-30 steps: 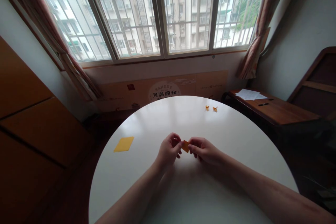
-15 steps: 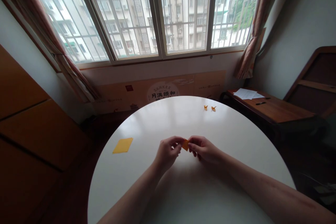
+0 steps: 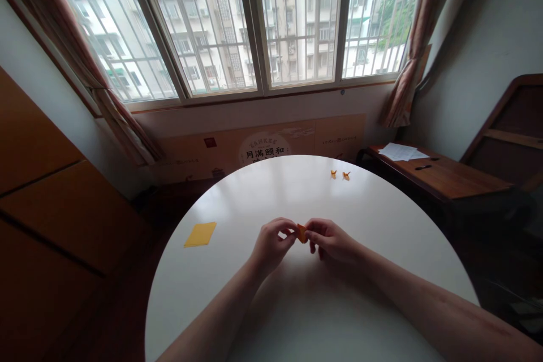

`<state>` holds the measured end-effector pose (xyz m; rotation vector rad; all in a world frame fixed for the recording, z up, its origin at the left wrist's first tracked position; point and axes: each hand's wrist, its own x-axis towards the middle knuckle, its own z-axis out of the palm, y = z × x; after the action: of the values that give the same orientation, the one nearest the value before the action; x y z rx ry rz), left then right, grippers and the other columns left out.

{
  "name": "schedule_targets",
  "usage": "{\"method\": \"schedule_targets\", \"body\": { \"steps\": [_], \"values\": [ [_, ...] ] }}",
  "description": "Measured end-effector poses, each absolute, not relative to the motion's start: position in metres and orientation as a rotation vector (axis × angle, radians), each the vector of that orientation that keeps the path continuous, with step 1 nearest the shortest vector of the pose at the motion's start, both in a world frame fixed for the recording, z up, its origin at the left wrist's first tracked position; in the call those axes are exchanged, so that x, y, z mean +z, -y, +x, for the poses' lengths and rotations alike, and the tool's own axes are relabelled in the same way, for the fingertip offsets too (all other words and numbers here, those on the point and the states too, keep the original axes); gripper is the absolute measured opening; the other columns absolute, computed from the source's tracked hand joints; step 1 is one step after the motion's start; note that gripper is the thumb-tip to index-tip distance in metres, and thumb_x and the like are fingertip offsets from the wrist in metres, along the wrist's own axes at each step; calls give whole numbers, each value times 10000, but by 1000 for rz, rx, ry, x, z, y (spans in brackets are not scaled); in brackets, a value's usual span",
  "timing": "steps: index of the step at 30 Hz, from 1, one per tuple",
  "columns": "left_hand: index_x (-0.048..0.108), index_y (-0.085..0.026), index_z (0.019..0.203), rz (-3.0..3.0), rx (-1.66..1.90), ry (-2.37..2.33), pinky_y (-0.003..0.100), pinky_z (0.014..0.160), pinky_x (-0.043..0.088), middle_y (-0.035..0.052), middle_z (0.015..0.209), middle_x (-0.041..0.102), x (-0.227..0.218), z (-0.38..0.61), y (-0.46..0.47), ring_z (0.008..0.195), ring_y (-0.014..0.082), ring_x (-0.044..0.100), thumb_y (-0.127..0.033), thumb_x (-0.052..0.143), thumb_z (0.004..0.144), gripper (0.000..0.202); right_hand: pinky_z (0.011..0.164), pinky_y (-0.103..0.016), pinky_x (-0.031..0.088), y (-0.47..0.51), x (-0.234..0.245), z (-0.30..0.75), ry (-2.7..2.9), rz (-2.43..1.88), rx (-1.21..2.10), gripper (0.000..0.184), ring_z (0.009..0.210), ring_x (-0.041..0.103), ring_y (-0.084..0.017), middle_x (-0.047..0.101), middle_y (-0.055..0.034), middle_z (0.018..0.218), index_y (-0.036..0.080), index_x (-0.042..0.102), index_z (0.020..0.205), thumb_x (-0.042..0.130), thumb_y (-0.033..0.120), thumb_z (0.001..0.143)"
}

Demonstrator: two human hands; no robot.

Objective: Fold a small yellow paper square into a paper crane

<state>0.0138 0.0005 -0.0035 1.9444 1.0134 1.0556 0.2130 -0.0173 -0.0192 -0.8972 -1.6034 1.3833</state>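
Note:
A small folded piece of orange paper is held between my two hands above the white round table. My left hand pinches its left side between thumb and fingers. On the other side, my right hand grips the paper's right edge, with its lower fingers curled beneath. The fingertips partly cover the paper, so its exact folds are hard to make out. To the left lies a stack of square yellow paper. Two small folded orange paper birds stand near the table's far right edge.
Beyond the table are a barred window and a printed cardboard panel against the wall. A low wooden table at the right bears white sheets and a dark pen. An orange-brown cabinet stands at the left.
The folded orange paper has turned slightly between my fingers, and its outline looks a little different. Both hands stay in nearly the same place. The view has shifted very slightly.

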Motion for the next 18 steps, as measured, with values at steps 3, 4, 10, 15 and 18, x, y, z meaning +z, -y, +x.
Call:
{"method": "schedule_targets", "body": {
  "steps": [3,4,10,15,18],
  "values": [
    [758,-181,802,1910,1075,-982,264,600,532,96,924,727,-6,15,-3,794,208,679,-209,678,792,85,436,-207,475,16,-19,212,1599,-910,1381,402,638,631,-141,658,-41,857,166,654,901,655,566,854],
    [761,-181,793,1901,1079,-969,265,599,533,99,934,722,-6,15,-4,800,210,679,-222,685,797,87,428,-206,473,15,-19,211,1595,-916,1380,410,641,634,-145,660,-44,862,166,652,904,651,573,853],
    [803,-232,846,2111,1072,-1073,282,624,532,97,987,669,-3,14,-3,839,217,656,-241,734,808,80,411,-199,457,13,-19,209,1561,-962,1355,438,631,645,-150,675,-54,848,154,655,879,654,590,837],
    [790,-259,786,2391,1068,-1184,324,729,518,55,804,671,0,15,-2,816,218,628,-241,746,829,64,367,-190,424,9,-20,206,1539,-1002,1341,453,641,666,-174,693,-76,846,146,662,844,671,597,806],
    [771,-245,789,2402,1054,-1148,313,743,507,35,793,720,-1,16,-3,764,195,635,-218,736,844,70,349,-195,422,6,-21,205,1527,-1027,1335,469,649,682,-192,697,-83,852,142,667,868,657,607,808]
  ]
}}
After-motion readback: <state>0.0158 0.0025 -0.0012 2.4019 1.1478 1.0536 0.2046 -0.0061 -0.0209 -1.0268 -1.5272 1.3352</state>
